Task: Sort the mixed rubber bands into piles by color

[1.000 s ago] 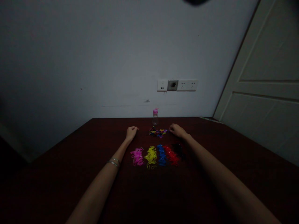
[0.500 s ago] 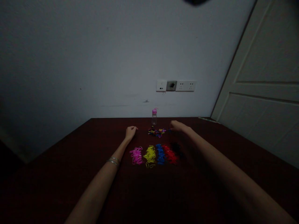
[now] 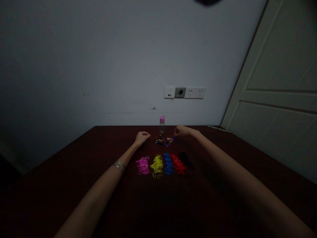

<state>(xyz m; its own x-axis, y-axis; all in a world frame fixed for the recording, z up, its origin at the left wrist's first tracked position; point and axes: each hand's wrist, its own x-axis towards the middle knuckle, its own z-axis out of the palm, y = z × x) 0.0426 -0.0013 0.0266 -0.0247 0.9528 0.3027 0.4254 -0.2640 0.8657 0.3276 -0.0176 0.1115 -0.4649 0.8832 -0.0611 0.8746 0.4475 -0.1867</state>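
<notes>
A pile of mixed-colour small bands (image 3: pixel 164 141) lies near the back of the dark red table (image 3: pixel 148 201). At its right edge is my right hand (image 3: pixel 180 131), fingers closed and pointing down; what they pinch is too small to make out. To the left of the pile my left hand (image 3: pixel 143 137) rests with its fingers drawn together, a little apart from the bands. Nearer to me lie separate heaps: pink (image 3: pixel 143 165), yellow (image 3: pixel 157 164), blue (image 3: pixel 168 164), red (image 3: pixel 177 164) and black (image 3: pixel 186 160).
Behind the mixed pile stands a clear bottle (image 3: pixel 161 127) with a pink cap. A grey wall with sockets (image 3: pixel 194 93) rises at the table's back edge. On the right is a pale panelled door (image 3: pixel 277 99).
My right hand has moved left to the edge of the mixed pile. My left hand has shifted slightly right. The view has turned a little.
</notes>
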